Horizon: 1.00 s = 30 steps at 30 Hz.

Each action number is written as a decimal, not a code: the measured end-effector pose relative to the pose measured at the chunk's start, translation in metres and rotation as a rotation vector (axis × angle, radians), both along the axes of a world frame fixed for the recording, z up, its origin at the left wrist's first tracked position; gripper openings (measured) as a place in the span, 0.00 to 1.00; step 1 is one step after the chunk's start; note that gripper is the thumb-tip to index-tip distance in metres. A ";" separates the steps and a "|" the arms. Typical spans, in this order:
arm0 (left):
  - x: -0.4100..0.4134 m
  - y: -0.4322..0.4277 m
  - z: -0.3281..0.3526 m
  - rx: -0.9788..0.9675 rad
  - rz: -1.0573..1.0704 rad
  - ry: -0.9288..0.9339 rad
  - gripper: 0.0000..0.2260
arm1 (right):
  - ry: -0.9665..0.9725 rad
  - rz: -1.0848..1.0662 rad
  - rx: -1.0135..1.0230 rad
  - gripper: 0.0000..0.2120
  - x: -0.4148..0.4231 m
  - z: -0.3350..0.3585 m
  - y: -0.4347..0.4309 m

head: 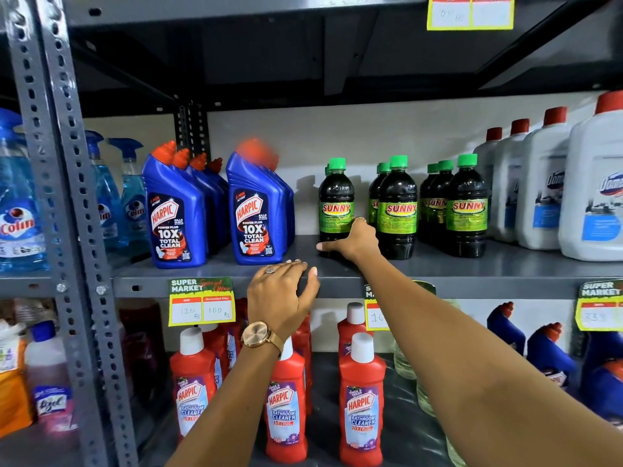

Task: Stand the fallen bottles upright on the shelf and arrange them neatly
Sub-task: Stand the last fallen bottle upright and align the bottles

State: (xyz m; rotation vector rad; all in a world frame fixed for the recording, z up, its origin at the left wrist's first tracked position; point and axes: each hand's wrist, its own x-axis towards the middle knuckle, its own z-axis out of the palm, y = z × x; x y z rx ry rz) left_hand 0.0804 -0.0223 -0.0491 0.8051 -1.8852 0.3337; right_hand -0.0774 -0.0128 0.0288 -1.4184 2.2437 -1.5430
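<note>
Head view: dark Sunny bottles [397, 210] with green caps stand upright in three short files on the grey shelf [505, 267], between blue Harpic bottles [256, 210] on the left and white jugs [542, 193] with red caps on the right. The right hand [354, 241] reaches across to the leftmost Sunny bottle [335, 203], thumb stretched along its base at the front and fingers curled round its right side behind, so the hand wraps the lower part of the bottle; how firmly it grips cannot be told. The next Sunny file stands just beside the hand's knuckles. The left hand [283, 291], wearing a ring and a gold watch [258, 335], rests with loosely spread fingers on the front lip of the shelf, holding nothing, just right of the nearer Harpic file. A second Harpic file [175, 210] stands further left, with blue Colin sprays [133, 193] beyond it behind a perforated steel upright [67, 197]. A yellow price tag [201, 301] hangs from the shelf edge below the Harpic bottles. On the shelf below stand red Harpic bathroom cleaners [362, 399] with white caps.
</note>
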 end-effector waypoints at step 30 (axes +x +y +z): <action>-0.083 -0.021 0.083 0.998 -0.270 0.059 0.43 | -0.106 0.081 0.147 0.31 -0.099 0.001 0.054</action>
